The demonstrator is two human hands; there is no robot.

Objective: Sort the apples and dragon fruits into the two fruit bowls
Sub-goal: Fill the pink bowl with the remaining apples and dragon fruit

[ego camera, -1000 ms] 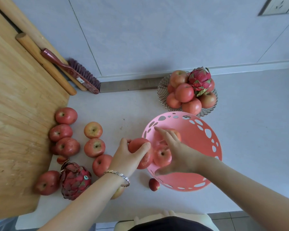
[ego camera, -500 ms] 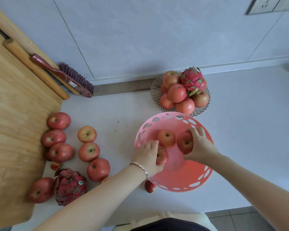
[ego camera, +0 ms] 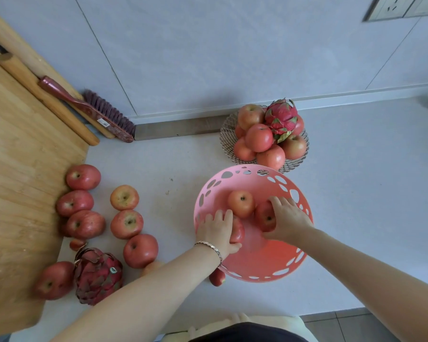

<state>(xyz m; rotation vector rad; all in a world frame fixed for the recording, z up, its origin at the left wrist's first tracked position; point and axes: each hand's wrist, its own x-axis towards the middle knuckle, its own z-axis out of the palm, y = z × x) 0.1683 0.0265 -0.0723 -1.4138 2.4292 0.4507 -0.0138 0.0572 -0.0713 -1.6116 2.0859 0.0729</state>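
A pink perforated bowl (ego camera: 262,262) stands in front of me with one apple (ego camera: 241,203) lying free at its back. My left hand (ego camera: 218,233) reaches in over the left rim and grips a red apple (ego camera: 238,233). My right hand (ego camera: 288,219) is inside the bowl, closed over another apple (ego camera: 263,215). Behind stands a wire bowl (ego camera: 298,157) piled with apples and one dragon fruit (ego camera: 281,119). On the counter at left lie several loose apples (ego camera: 126,223) and a dark dragon fruit (ego camera: 98,276).
A wooden board (ego camera: 17,181) covers the counter's left side, with a rolling pin (ego camera: 45,97) and a red brush (ego camera: 94,109) against the wall. One small apple (ego camera: 216,277) lies under the pink bowl's front-left rim. The counter's front edge runs just below my arms.
Both hands moved from the bowl's left rim into the bowl, each carrying an apple. Since half a second ago they have barely shifted.
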